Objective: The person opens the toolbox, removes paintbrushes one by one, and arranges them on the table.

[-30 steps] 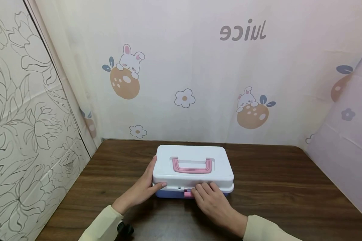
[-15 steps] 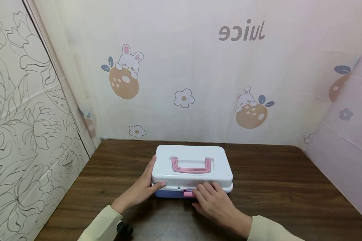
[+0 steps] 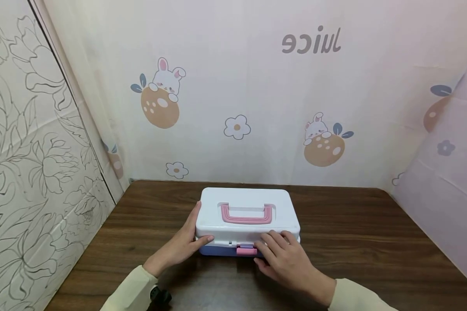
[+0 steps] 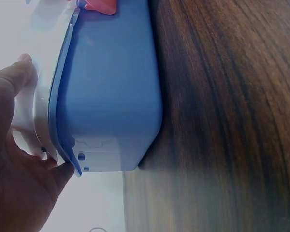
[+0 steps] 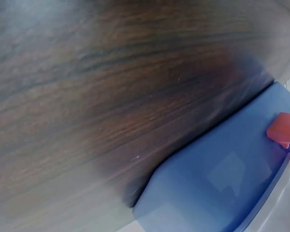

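A box with a white lid (image 3: 214,207) and a blue-violet base (image 4: 111,82) sits lid down on the table, its pink handle (image 3: 247,220) folded flat. My left hand (image 3: 180,244) holds the front left corner, thumb on the lid's front and fingers along its left side. The left wrist view has a fingertip right at the lid's rim. A pink latch (image 3: 247,251) juts from the base's front in both wrist views. Just right of it, my right hand (image 3: 287,261) rests its loosely bent fingers on the lid's front, thumb lower down. The box's inside is hidden.
The dark wood-grain table (image 3: 354,233) runs back to a printed curtain (image 3: 272,151). On the left stands a panel with flower line drawings (image 3: 35,164). A small black object (image 3: 161,298) shows beside the left sleeve.
My right hand has slid right, off the pink latch, which now shows whole. Its fingers have come to the right part of the lid's front. The left hand and box stay put.
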{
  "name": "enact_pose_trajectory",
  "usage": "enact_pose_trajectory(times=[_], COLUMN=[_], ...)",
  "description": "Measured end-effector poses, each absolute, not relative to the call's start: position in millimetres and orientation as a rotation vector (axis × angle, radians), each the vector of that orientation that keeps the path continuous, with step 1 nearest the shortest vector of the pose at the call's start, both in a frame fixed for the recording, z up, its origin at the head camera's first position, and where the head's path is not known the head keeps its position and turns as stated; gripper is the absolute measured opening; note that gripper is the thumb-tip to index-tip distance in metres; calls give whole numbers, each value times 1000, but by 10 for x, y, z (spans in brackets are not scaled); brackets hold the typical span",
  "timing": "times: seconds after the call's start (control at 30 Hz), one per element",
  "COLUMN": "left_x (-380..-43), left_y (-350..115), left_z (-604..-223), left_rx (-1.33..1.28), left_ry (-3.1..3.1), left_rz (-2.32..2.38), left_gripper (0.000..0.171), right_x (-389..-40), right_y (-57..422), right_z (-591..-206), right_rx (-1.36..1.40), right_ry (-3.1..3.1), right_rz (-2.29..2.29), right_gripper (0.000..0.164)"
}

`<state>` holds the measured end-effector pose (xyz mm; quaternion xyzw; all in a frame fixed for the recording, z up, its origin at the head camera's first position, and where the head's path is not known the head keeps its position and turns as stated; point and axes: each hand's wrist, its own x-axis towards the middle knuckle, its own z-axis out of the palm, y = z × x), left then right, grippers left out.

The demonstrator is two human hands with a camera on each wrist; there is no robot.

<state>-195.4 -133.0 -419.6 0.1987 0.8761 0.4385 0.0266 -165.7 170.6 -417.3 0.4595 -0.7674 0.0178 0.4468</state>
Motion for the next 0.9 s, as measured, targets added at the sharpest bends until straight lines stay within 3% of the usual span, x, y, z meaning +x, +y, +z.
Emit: enact_pose_trajectory(times=[0.9], left_x=[-1966], left_y=[-1328], left_z=[-4208], left_rx=[614], left_ry=[2699], left_rz=[1366], left_gripper=[97], right_x=[-1855], right_y=[1997], right_z=[-4037], right_rx=[981], right_ry=[-1975], right_rz=[132], right_gripper=[47])
